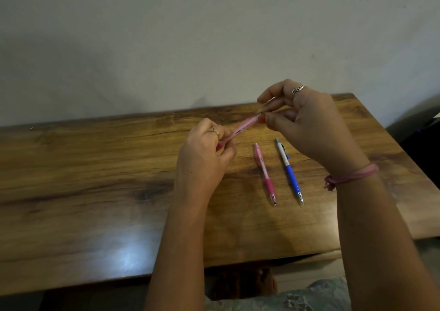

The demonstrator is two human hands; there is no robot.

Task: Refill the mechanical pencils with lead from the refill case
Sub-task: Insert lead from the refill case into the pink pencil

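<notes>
Left hand (204,151) grips pink pencil (240,130) above table (95,167) middle — long axis slants up-right toward right hand (307,124). Right fingertips (267,117) pinched at its top end; lead too thin to see. I judge right hand feeds along axis. Refill case not visible.

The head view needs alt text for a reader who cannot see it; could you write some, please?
A left hand grips a pink mechanical pencil above a wooden table while the right hand pinches at its top end. Another pink pencil and a blue pencil lie alongside.
</notes>
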